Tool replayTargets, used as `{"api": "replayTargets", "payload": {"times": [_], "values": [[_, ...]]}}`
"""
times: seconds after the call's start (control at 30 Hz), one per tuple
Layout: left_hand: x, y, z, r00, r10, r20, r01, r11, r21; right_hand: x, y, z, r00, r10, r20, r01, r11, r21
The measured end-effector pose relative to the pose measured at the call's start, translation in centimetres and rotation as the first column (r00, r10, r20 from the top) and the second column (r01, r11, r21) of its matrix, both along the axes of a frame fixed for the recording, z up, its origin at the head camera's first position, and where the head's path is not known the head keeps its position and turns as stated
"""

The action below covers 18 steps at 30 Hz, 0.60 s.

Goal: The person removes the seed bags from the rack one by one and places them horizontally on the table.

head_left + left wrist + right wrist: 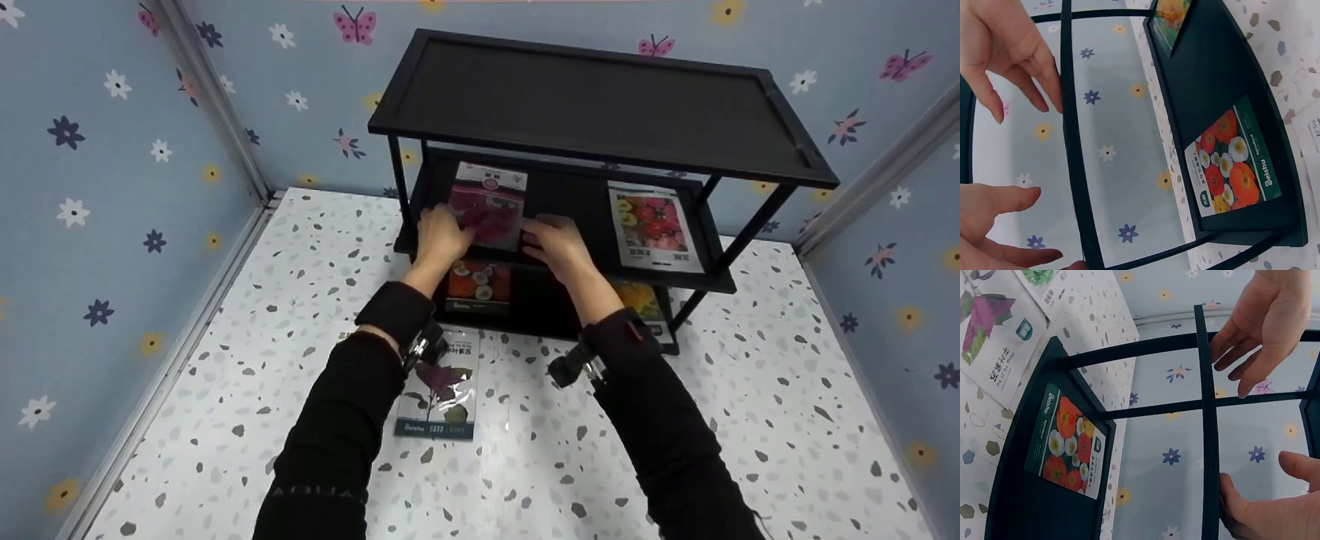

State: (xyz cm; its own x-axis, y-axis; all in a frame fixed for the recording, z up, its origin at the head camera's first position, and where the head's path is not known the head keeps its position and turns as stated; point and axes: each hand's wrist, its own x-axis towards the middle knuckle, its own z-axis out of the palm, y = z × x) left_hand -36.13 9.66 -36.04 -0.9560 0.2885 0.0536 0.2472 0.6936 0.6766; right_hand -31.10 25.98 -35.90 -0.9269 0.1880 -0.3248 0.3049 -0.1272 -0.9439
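Observation:
A pink-flower seed packet [491, 206] lies on the black rack's middle shelf [566, 206], between my hands. My left hand [442, 238] is at its left edge, with fingers loosely bent. At the packet's lower right edge is my right hand [556, 244], fingers extended toward it. Both wrist views show my left hand [994, 225] and right hand [1275, 512] beside the shelf's front bar [1207, 427], fingers relaxed and apart. The pink packet cannot be made out there. Farther right on this shelf lies a packet with red flowers [654, 225].
Below, the lower shelf holds an orange-flower packet [1224, 163] and a yellow-flower packet [641, 300]. A purple-leaf packet [439, 394] lies on the speckled table [525, 457], partly under my left wrist. Beside it is a packet with green leaves [1039, 278]. The rack's top panel [600, 105] overhangs the shelves.

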Motion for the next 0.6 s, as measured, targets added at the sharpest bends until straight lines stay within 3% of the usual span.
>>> {"api": "replayTargets", "payload": {"times": [0.17, 0.3, 0.43, 0.6], "values": [[-0.6, 0.0, 0.4, 0.999, 0.039, 0.036, -0.042, 0.997, 0.069, -0.1, 0.1, -0.1, 1.0, 0.005, -0.001, -0.005, 0.999, -0.045], [-0.9, -0.1, 0.8, 0.991, 0.085, 0.105, -0.096, 0.99, 0.101, -0.1, 0.1, -0.1, 1.0, -0.013, -0.006, 0.013, 0.996, -0.093], [-1.1, -0.4, 1.1, 0.983, 0.095, 0.155, -0.109, 0.99, 0.087, -0.3, 0.3, -0.2, 1.0, -0.031, 0.004, 0.031, 0.994, -0.108], [-1.0, -0.6, 1.1, 0.981, 0.103, 0.166, -0.113, 0.992, 0.057, -0.5, 0.6, -0.5, 0.999, -0.036, 0.034, 0.038, 0.996, -0.076]]}}
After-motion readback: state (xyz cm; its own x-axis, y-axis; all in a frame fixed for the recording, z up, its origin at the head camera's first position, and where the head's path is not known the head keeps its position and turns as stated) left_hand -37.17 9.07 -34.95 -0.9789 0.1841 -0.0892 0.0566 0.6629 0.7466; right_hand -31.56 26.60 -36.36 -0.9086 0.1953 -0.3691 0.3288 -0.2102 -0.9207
